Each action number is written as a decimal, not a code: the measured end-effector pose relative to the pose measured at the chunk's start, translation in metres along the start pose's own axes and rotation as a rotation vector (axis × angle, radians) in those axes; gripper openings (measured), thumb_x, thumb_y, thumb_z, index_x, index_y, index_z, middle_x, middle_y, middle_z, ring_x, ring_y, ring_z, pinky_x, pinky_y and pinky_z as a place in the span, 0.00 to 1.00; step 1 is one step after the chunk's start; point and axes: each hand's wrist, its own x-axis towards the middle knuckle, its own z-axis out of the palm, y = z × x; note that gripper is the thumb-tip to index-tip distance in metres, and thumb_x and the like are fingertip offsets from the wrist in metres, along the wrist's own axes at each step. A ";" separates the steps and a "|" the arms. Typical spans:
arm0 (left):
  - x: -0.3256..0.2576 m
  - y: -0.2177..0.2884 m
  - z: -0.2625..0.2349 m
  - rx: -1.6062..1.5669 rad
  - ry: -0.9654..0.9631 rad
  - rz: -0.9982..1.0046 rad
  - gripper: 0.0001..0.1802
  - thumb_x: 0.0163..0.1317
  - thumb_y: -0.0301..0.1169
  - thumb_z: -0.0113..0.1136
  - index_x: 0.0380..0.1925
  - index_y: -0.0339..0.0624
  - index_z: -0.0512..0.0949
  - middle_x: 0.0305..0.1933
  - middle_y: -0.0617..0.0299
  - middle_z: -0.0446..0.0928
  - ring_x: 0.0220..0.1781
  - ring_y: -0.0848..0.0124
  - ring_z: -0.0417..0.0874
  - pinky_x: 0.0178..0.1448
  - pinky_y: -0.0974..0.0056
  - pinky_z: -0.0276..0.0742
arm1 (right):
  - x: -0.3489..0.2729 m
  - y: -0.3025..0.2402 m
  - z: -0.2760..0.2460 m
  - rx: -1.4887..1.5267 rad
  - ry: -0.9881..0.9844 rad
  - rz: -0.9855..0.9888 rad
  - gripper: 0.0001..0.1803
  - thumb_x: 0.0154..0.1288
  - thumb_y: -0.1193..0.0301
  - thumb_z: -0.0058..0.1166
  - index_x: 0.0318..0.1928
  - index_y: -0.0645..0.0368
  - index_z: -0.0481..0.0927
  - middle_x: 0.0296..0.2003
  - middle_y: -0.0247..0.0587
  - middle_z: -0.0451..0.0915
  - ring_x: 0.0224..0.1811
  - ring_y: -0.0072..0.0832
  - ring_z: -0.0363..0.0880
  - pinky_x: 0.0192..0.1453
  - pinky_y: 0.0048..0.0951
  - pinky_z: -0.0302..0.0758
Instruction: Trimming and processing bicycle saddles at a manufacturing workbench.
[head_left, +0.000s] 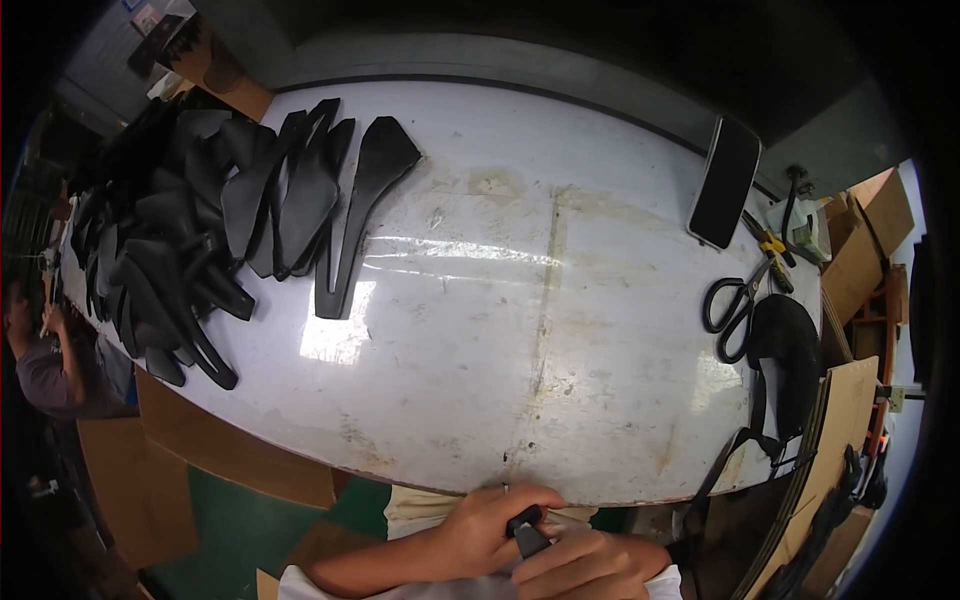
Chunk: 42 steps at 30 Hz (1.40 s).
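Note:
Both hands are close together at the table's near edge, low in the view. My left hand (485,528) is closed around a small black piece (524,521), and only its end shows past the fingers. Beside it my right hand (582,562) has its fingers curled at a dark grey, wedge-shaped part (531,541). Whether that part belongs to the same black piece cannot be made out. On the table's left half is a heap of black moulded pieces (165,225), broad at one end and narrow at the other. One similar black piece (372,185) lies at the heap's right side.
The white, stained table (450,350) stretches ahead. At its right are a phone (725,182), yellow-handled pliers (772,243), black-handled scissors (733,315) and a black curved object (787,360). Cardboard (240,440) stands below left. Another person (70,370) is at far left.

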 end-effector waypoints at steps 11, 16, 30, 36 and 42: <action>0.002 0.002 -0.004 0.003 -0.056 0.014 0.12 0.68 0.24 0.62 0.50 0.35 0.80 0.34 0.54 0.82 0.32 0.60 0.84 0.38 0.60 0.80 | -0.012 -0.008 0.016 0.107 0.308 0.279 0.15 0.68 0.64 0.61 0.28 0.60 0.77 0.20 0.40 0.77 0.18 0.33 0.76 0.23 0.37 0.75; 0.000 -0.004 -0.009 -0.039 -0.088 0.028 0.13 0.66 0.25 0.62 0.49 0.35 0.78 0.34 0.51 0.82 0.31 0.55 0.84 0.36 0.58 0.79 | 0.001 -0.010 -0.019 0.335 0.112 0.227 0.10 0.60 0.77 0.67 0.31 0.63 0.75 0.26 0.48 0.81 0.27 0.40 0.82 0.35 0.46 0.83; 0.002 -0.005 -0.011 0.010 -0.084 0.116 0.20 0.61 0.19 0.60 0.55 0.29 0.78 0.38 0.53 0.82 0.34 0.60 0.85 0.39 0.60 0.81 | 0.002 -0.004 -0.030 0.300 -0.031 0.342 0.07 0.64 0.77 0.62 0.31 0.66 0.78 0.24 0.47 0.79 0.26 0.41 0.81 0.33 0.43 0.82; 0.008 0.000 -0.008 0.002 -0.003 0.131 0.13 0.66 0.22 0.59 0.49 0.29 0.82 0.26 0.56 0.80 0.24 0.66 0.81 0.29 0.63 0.77 | -0.008 -0.009 -0.029 0.268 0.004 0.172 0.04 0.64 0.77 0.60 0.32 0.63 0.79 0.26 0.47 0.80 0.26 0.42 0.81 0.33 0.43 0.82; 0.008 -0.003 -0.006 -0.039 0.031 0.138 0.13 0.64 0.21 0.59 0.46 0.25 0.83 0.26 0.59 0.80 0.25 0.66 0.83 0.31 0.63 0.80 | -0.012 -0.012 -0.026 0.144 -0.067 0.185 0.04 0.64 0.76 0.57 0.33 0.64 0.79 0.29 0.48 0.80 0.29 0.42 0.81 0.36 0.45 0.82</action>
